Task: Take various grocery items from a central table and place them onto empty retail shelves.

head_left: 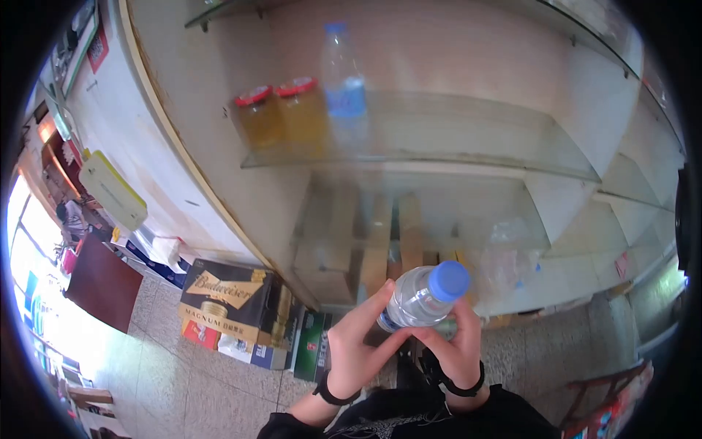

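Between both hands is a clear plastic water bottle with a blue cap, tilted with its cap toward me and to the right. My left hand grips its left side, thumb and fingers closed around the lower body. On the other side my right hand pinches the bottle just below the cap. The two thumbs meet in front of it. Ahead, a glass shelf carries another water bottle with a blue cap, standing beside two jars of yellowish contents with red lids.
Below the glass shelf are cardboard pieces and clear plastic wrapping. To the left, a black Budweiser box is stacked on other boxes, next to a green box. A brown panel stands farther left; a red-framed item is at lower right.
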`<control>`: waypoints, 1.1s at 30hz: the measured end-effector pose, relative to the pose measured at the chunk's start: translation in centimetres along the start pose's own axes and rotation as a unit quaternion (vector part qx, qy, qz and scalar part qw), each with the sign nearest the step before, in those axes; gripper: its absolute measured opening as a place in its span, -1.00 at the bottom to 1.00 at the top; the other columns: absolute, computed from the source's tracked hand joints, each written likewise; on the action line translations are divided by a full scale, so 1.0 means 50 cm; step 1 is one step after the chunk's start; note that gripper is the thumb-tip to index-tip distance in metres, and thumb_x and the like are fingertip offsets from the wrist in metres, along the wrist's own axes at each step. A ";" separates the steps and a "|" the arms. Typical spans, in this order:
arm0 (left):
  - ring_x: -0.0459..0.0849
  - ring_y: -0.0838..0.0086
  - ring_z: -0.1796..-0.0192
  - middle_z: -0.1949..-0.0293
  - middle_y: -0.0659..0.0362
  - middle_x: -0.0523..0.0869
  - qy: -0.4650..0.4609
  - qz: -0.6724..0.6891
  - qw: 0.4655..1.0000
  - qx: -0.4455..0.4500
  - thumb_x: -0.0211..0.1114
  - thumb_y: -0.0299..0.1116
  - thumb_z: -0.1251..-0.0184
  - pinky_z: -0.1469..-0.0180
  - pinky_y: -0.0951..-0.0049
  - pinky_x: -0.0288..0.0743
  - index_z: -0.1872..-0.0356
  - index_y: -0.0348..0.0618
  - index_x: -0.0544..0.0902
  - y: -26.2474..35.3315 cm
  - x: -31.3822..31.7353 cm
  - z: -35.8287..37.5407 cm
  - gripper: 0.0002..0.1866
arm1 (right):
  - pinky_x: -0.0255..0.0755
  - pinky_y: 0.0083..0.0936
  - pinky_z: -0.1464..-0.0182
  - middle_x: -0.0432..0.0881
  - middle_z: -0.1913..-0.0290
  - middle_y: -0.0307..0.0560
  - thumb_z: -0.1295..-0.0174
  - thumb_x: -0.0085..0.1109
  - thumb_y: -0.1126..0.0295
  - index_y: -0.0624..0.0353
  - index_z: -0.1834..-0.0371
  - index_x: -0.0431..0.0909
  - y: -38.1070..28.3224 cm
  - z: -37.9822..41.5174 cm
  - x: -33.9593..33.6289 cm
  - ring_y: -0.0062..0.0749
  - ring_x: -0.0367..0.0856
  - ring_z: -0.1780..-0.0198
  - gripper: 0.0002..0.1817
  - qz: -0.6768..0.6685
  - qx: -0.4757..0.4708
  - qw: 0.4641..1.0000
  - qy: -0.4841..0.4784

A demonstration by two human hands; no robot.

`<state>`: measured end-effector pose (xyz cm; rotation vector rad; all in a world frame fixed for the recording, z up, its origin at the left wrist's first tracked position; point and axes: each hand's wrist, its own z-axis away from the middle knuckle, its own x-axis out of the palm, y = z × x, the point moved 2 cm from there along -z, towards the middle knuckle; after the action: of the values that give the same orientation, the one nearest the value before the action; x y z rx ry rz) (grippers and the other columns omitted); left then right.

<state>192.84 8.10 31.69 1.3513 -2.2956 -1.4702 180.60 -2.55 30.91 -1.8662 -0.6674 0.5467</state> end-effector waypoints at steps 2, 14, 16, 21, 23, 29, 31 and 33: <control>0.65 0.18 -0.15 -0.10 -0.11 0.64 -0.024 0.018 0.999 -0.022 0.55 -0.46 0.04 -0.14 0.35 0.52 -0.16 -0.34 0.53 0.004 0.005 0.033 -0.35 | 0.36 -0.41 -0.20 0.58 -0.11 0.04 -0.05 0.45 0.39 0.33 -0.30 0.34 0.010 0.045 -0.007 -0.35 0.56 -0.14 -0.27 0.043 -0.001 0.999 0.007; 0.68 0.28 -0.11 -0.08 -0.04 0.66 -0.278 0.215 0.936 -0.034 0.54 -0.47 0.03 -0.15 0.35 0.52 -0.13 -0.29 0.54 0.094 0.205 0.142 -0.39 | 0.44 -0.38 -0.14 0.63 -0.06 0.11 -0.01 0.46 0.37 0.29 -0.25 0.42 -0.057 0.333 -0.153 -0.26 0.63 -0.10 -0.31 0.208 0.033 0.935 0.284; 0.69 0.28 -0.08 -0.05 -0.03 0.68 -0.346 0.219 0.913 -0.007 0.54 -0.45 0.04 -0.13 0.36 0.53 -0.14 -0.27 0.54 0.146 0.262 0.171 -0.38 | 0.44 -0.39 -0.14 0.63 -0.06 0.10 -0.01 0.46 0.36 0.28 -0.26 0.41 -0.072 0.415 -0.189 -0.27 0.62 -0.10 -0.30 0.210 0.068 0.909 0.354; 0.73 0.28 -0.01 0.01 -0.04 0.70 -0.472 0.274 0.836 0.052 0.52 -0.40 0.00 -0.07 0.37 0.55 -0.13 -0.25 0.56 0.282 0.399 0.316 -0.41 | 0.43 -0.38 -0.15 0.63 -0.07 0.12 -0.01 0.46 0.33 0.28 -0.28 0.40 -0.134 0.653 -0.254 -0.27 0.61 -0.11 -0.28 0.235 0.129 0.825 0.498; 0.72 0.27 -0.01 0.02 -0.05 0.70 -0.509 0.309 0.801 0.066 0.52 -0.40 0.00 -0.07 0.37 0.55 -0.12 -0.26 0.57 0.344 0.436 0.387 -0.42 | 0.43 -0.37 -0.15 0.62 -0.07 0.13 -0.03 0.45 0.31 0.28 -0.29 0.40 -0.168 0.752 -0.270 -0.28 0.61 -0.11 -0.28 0.224 0.127 0.795 0.549; 0.70 0.35 -0.06 0.00 -0.03 0.70 -0.611 0.372 0.696 0.061 0.49 -0.49 -0.04 -0.10 0.37 0.55 -0.11 -0.33 0.56 0.503 0.518 0.608 -0.46 | 0.46 -0.33 -0.14 0.60 -0.11 0.17 -0.04 0.44 0.27 0.27 -0.32 0.36 -0.257 1.014 -0.297 -0.20 0.61 -0.14 -0.25 0.276 0.153 0.716 0.623; 0.68 0.36 -0.07 -0.01 0.01 0.70 -0.637 0.395 0.660 0.052 0.48 -0.51 -0.05 -0.13 0.36 0.54 -0.11 -0.33 0.55 0.542 0.540 0.681 -0.47 | 0.46 -0.32 -0.14 0.59 -0.13 0.17 -0.04 0.44 0.27 0.27 -0.32 0.36 -0.294 1.092 -0.303 -0.17 0.61 -0.14 -0.24 0.293 0.157 0.692 0.641; 0.68 0.35 -0.08 -0.01 0.00 0.70 -0.673 0.398 0.620 0.061 0.49 -0.51 -0.04 -0.14 0.36 0.54 -0.12 -0.33 0.54 0.590 0.555 0.741 -0.45 | 0.47 -0.31 -0.14 0.57 -0.15 0.18 -0.04 0.44 0.26 0.26 -0.32 0.35 -0.318 1.160 -0.294 -0.14 0.61 -0.15 -0.24 0.303 0.160 0.660 0.669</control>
<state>139.19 17.69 25.04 -1.3780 -2.8081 -2.1134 129.39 31.82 25.65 -1.5575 1.0138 -0.3936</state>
